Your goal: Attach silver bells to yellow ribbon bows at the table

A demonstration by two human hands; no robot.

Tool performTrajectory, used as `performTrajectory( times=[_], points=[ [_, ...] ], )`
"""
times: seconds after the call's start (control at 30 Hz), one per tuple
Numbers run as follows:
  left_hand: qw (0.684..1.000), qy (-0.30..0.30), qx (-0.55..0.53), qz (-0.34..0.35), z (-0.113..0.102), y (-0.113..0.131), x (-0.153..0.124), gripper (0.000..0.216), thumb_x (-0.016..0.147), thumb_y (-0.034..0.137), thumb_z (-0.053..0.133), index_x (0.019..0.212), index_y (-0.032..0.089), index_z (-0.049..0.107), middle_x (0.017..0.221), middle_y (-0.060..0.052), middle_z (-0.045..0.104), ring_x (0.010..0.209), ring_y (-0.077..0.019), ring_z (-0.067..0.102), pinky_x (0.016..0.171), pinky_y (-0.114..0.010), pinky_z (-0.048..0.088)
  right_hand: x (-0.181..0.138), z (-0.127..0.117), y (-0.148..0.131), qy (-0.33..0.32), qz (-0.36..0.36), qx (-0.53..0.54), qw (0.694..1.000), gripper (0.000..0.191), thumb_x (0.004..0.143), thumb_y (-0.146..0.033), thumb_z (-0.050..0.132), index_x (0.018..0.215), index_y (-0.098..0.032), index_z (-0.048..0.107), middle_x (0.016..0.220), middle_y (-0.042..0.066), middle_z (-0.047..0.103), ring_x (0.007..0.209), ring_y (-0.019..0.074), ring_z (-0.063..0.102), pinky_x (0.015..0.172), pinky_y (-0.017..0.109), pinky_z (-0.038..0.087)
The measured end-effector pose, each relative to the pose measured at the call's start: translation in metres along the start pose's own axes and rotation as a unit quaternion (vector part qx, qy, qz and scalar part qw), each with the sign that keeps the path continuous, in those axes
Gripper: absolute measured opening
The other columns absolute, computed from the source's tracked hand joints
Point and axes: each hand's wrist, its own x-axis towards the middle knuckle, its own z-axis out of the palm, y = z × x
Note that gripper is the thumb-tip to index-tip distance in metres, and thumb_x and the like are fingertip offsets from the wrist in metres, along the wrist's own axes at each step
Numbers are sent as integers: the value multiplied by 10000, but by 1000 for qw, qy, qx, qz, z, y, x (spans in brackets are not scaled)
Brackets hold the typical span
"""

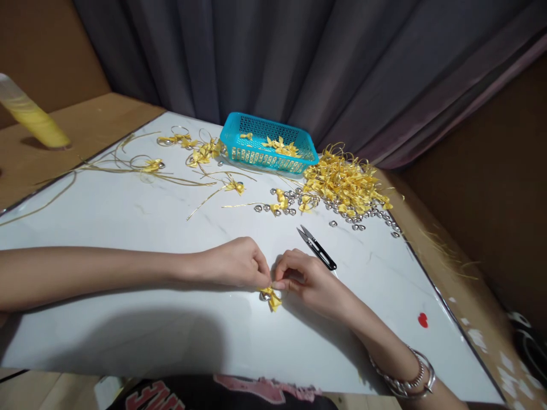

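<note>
In front of me a small yellow ribbon bow [274, 302] with a silver bead [265, 296] lies at the table surface. My left hand [243, 263] is closed in a pinch at the bow's upper edge. From the other side my right hand [305, 279] pinches at the same spot, thumb and forefinger together, fingertips nearly meeting the left ones. Whatever thin strand lies between the fingertips is too small to make out. Just beyond the right hand lies a pair of black-handled thread snips [318, 249], blades pointing away to the left.
A turquoise basket [269, 163] holding yellow bows stands at the back. To its right is a heap of yellow bows [346, 182], with silver beads [356, 226] scattered before it. Gold cords [145, 171] trail leftward. A yellow spool [38, 119] stands far left; a red piece [423, 320] lies right.
</note>
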Motion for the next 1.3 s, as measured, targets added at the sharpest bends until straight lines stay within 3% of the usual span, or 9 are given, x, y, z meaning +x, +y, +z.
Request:
performTrajectory(
  times=[0.5, 0.7, 0.97, 1.3],
  points=[
    [1000, 7, 15, 21, 2, -2, -1, 249, 656, 222, 513, 750, 131, 725, 487, 42, 417, 441, -64, 265, 410, -205, 195, -1, -1, 4, -21, -28, 6, 999, 159, 793, -41, 561, 743, -179, 619, 787, 43, 630, 800, 177, 532, 723, 312, 419],
    [1000, 12, 17, 22, 3, -3, -1, 252, 656, 219, 517, 749, 135, 736, 474, 44, 402, 436, -62, 253, 413, -207, 184, -2, -1, 5, -15, -11, 11, 1000, 183, 726, 3, 596, 793, -166, 617, 807, 44, 604, 803, 179, 539, 699, 300, 430],
    [1000, 9, 16, 22, 3, -3, 0, 246, 651, 202, 516, 754, 131, 728, 481, 44, 416, 433, -62, 267, 405, -205, 183, -1, 2, 4, -11, -33, -38, 999, 219, 725, 39, 563, 699, -176, 595, 750, 22, 611, 793, 167, 503, 697, 284, 390],
    [1000, 9, 15, 6, 2, 1, -1, 242, 660, 236, 523, 741, 127, 724, 477, 51, 385, 446, -70, 257, 417, -219, 192, 0, -1, 1, -30, -11, -19, 999, 126, 799, -102, 616, 702, -181, 600, 737, 21, 618, 798, 176, 497, 737, 322, 368]
  ],
)
